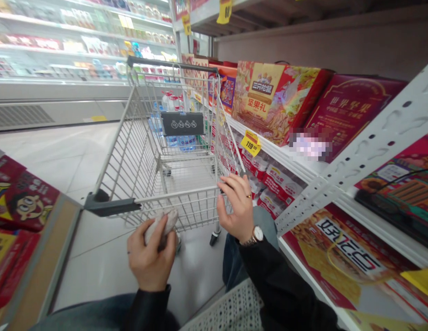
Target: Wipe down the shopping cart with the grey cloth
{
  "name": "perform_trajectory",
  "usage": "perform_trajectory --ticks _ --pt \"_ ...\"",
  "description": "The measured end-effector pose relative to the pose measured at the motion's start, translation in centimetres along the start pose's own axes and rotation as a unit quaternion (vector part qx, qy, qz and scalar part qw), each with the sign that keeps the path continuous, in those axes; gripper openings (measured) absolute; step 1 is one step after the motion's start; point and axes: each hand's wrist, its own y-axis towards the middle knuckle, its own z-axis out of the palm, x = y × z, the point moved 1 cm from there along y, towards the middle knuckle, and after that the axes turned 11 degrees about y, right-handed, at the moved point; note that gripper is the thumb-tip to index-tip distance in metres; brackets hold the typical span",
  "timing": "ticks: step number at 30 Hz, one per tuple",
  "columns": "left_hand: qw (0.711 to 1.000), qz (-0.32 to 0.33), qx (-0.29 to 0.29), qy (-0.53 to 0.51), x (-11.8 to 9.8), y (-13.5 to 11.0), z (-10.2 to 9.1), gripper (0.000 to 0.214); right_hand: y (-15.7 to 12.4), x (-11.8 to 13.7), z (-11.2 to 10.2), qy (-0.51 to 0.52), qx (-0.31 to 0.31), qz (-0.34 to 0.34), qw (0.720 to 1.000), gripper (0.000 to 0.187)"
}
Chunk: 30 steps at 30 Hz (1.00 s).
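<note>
A metal shopping cart (113,158) stands before me, its wire basket facing me. On its near rim a dark plastic bumper (112,205) covers the left part, and its right end looks broken off. My left hand (151,253) is closed on a crumpled greyish-white cloth (165,225), just below the rim. At the rim's right end hovers my right hand (236,207), fingers apart and slightly curved, holding nothing. Its fingertips overlap the cart's corner; whether they touch it I cannot tell. A dark panel (182,124) with round symbols is fixed inside the basket.
Shelves to the right hold gift boxes (269,101), a yellow price tag (251,143) and packed bottles (279,181). A white perforated post (365,142) rises close by. Red boxes (24,193) stand at the left. A lit refrigerated case (79,89) runs behind the cart.
</note>
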Motion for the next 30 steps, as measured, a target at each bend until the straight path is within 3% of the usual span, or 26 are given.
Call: perform_trajectory --ticks 4,10,14,20,27,30 --pt "1.000 0.007 0.022 -0.014 0.0 0.5 -0.2 0.053 0.7 0.4 1.0 0.023 0.070 -0.024 0.997 0.033" --pt "1.000 -0.022 -0.011 0.001 0.6 0.0 0.2 0.054 1.4 -0.1 0.7 0.046 0.071 -0.002 0.996 0.023" --pt "1.000 -0.020 0.005 0.001 0.6 -0.6 0.4 0.049 1.3 -0.1 0.8 0.049 0.067 0.002 0.997 0.022" --pt "0.999 -0.010 -0.031 0.012 0.1 1.3 -0.9 0.057 1.0 -0.1 1.1 0.048 0.060 0.007 0.997 0.023" --pt "1.000 -0.009 0.013 0.008 0.4 0.3 -0.5 0.052 1.1 -0.1 1.1 0.044 0.060 0.011 0.997 0.022" --pt "1.000 -0.028 0.005 0.005 0.3 0.3 -0.7 0.057 1.0 -0.1 1.1 0.042 0.062 0.014 0.997 0.022"
